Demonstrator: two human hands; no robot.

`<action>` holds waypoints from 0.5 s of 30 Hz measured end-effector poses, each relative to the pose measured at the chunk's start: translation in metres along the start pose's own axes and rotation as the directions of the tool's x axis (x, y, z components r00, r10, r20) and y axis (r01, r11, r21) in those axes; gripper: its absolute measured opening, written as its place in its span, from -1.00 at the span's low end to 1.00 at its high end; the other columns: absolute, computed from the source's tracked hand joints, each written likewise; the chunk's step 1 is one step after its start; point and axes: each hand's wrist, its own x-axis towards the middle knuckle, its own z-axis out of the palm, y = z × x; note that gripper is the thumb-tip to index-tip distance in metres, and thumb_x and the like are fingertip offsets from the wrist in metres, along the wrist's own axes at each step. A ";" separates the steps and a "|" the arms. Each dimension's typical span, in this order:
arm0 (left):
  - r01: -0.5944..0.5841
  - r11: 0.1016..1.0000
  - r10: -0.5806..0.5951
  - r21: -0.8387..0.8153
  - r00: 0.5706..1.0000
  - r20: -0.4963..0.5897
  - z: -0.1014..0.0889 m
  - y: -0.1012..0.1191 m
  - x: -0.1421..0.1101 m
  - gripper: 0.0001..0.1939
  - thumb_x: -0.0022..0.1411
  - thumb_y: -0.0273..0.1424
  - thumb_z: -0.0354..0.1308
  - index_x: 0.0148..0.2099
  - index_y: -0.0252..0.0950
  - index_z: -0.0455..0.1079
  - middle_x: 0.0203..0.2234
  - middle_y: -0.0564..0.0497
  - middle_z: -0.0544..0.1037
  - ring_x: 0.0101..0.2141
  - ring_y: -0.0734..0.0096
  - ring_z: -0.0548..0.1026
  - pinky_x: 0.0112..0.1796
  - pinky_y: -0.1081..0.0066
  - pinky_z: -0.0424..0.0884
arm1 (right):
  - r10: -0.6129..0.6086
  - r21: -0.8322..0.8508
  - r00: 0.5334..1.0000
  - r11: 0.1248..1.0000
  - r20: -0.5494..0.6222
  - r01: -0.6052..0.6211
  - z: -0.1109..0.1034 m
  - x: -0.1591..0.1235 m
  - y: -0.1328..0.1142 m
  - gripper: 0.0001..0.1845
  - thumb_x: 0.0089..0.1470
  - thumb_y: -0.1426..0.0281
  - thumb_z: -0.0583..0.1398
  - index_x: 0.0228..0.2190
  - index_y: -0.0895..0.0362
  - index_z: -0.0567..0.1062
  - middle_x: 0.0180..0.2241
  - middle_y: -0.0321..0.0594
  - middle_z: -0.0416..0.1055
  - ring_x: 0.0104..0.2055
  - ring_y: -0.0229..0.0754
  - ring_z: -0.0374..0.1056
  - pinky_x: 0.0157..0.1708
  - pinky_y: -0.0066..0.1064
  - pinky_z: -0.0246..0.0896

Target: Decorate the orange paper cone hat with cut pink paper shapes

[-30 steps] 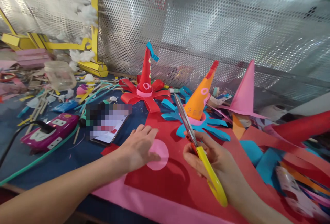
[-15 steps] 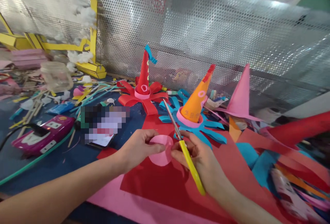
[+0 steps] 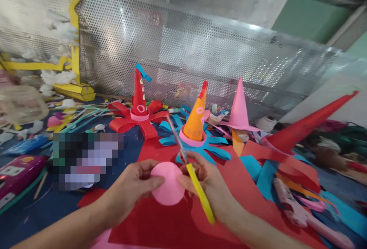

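Head view: one pink disc (image 3: 168, 189) in both hands (image 3: 133, 184) (image 3: 210, 184), one pair of scissors (image 3: 200, 193) in right.

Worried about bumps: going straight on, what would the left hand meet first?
Past the round pink paper disc it holds, the left hand would probably meet the right hand; depth is unclear.

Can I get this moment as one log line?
left hand: pinching paper circle | right hand: scissors, paper circle | below: red paper
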 end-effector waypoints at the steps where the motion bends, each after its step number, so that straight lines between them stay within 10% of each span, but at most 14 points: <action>1: 0.009 0.999 -0.008 -0.042 1.000 0.008 0.000 0.000 0.001 -0.68 0.01 -0.38 0.29 -0.14 -0.33 0.41 -0.30 -0.06 0.55 -0.26 0.32 0.50 -0.22 0.37 0.39 | 0.003 -0.011 0.999 1.000 -0.033 -0.004 -0.001 0.001 -0.002 -0.51 -0.23 0.33 0.36 -0.23 0.08 0.34 -0.57 -0.50 0.18 -0.63 -0.43 0.03 -0.65 -0.55 -0.03; 8: -0.070 0.998 0.070 0.009 0.983 -0.172 -0.003 0.001 0.004 -0.76 0.04 -0.40 0.26 -0.21 -0.31 0.39 -0.31 -0.01 0.50 -0.34 0.45 0.45 -0.36 0.49 0.38 | -0.018 -0.039 0.996 0.999 -0.087 0.015 -0.006 0.004 -0.008 -0.50 -0.16 0.32 0.35 -0.17 0.08 0.32 -0.52 -0.44 0.30 -0.61 -0.40 0.21 -0.62 -0.55 0.19; 15: -0.092 0.993 0.086 -0.073 0.993 -0.077 -0.002 0.005 0.002 -0.76 0.01 -0.35 0.30 -0.28 -0.37 0.43 -0.39 -0.01 0.51 -0.38 0.44 0.46 -0.28 0.42 0.39 | -0.035 -0.032 0.993 0.999 -0.113 0.032 -0.003 0.005 -0.007 -0.54 -0.15 0.33 0.34 -0.18 0.07 0.34 -0.48 -0.43 0.28 -0.60 -0.40 0.24 -0.60 -0.53 0.24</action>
